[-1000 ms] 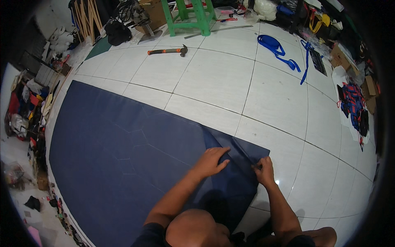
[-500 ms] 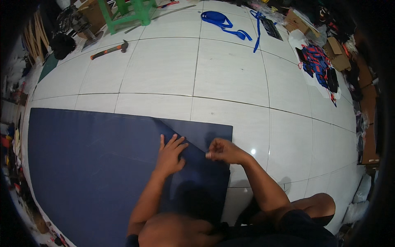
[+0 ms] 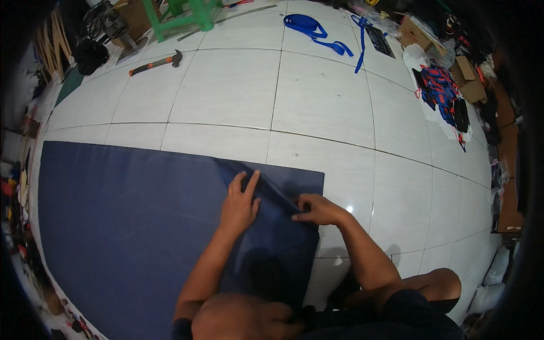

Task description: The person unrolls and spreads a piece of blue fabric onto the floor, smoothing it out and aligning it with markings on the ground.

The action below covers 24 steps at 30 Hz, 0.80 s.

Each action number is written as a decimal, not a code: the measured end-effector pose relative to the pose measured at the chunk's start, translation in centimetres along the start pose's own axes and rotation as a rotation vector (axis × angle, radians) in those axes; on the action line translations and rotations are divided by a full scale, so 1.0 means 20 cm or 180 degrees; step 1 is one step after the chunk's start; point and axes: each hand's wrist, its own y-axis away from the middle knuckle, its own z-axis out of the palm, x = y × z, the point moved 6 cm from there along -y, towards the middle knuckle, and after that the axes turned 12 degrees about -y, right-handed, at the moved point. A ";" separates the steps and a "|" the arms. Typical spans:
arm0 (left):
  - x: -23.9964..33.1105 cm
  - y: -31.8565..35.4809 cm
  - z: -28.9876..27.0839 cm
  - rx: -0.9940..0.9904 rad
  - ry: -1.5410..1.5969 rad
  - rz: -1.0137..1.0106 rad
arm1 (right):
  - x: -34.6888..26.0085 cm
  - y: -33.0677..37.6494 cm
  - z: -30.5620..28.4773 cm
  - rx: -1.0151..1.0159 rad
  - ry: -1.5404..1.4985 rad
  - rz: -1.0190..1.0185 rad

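A large dark blue sheet (image 3: 130, 226), like fabric or thin tarpaulin, lies spread on the floor. Near its far right corner a flap (image 3: 266, 190) is turned back along a diagonal, its edge slightly raised. My left hand (image 3: 239, 207) rests on the sheet beside this edge, fingers apart and holding nothing. The thumb and curled fingers of my right hand (image 3: 322, 210) grip the flap's edge close to the sheet's right side. Faint light lines show on the sheet's surface.
White floor tiles (image 3: 323, 107) extend beyond the sheet. A hammer (image 3: 156, 63) lies far left, by a green stool (image 3: 181, 20). Blue webbing straps (image 3: 306, 25) lie at the far side. Red-and-blue strap pieces (image 3: 442, 93) and cardboard boxes (image 3: 467, 79) are at the right.
My left hand has slid up toward the folded edge, its index finger now reaching it. My right hand has shifted slightly right, and the flap's edge has lifted and curled. The view has shifted a little.
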 end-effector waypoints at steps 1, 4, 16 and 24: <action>0.00 0.00 -0.03 0.0135 -0.0202 0.0084 | -0.05 0.01 0.04 -0.0617 -0.0197 0.0343; 0.01 -0.02 0.01 -0.0018 -0.0638 0.0458 | -0.14 0.03 0.05 -0.1031 -0.1265 0.0319; -0.04 0.08 -0.02 -0.0554 -0.0022 0.0767 | 0.21 0.07 -0.10 0.2350 0.1885 -0.1080; 0.04 -0.04 -0.04 -0.0154 -0.0060 0.0005 | -0.08 0.01 0.04 -0.0456 -0.0721 0.0094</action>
